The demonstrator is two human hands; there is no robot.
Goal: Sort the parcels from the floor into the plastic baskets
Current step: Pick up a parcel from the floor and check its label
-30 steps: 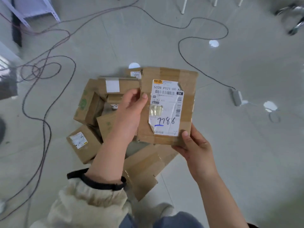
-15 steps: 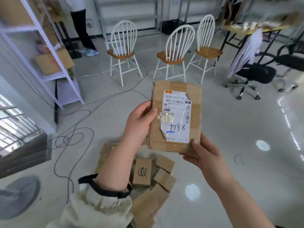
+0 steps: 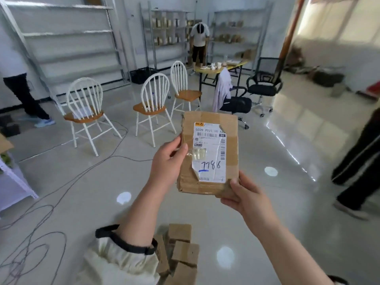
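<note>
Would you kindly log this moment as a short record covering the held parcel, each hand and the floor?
held parcel: flat cardboard, white label with blue handwritten number facing the camera
left hand: grips the parcel's left edge
right hand: holds its lower right corner
floor: smaller cardboard boxes piled below the arms
baskets: none in view

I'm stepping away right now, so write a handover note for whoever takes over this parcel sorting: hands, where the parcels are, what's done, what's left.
Left grip: holds the labelled parcel by its left edge, thumb on front.
Right grip: holds its lower right corner.
The parcel is held up in the air.
Other parcels lie piled on the floor below.
No plastic basket in view.
Done: this parcel lifted. Left: basket it, then sort the pile.
</note>
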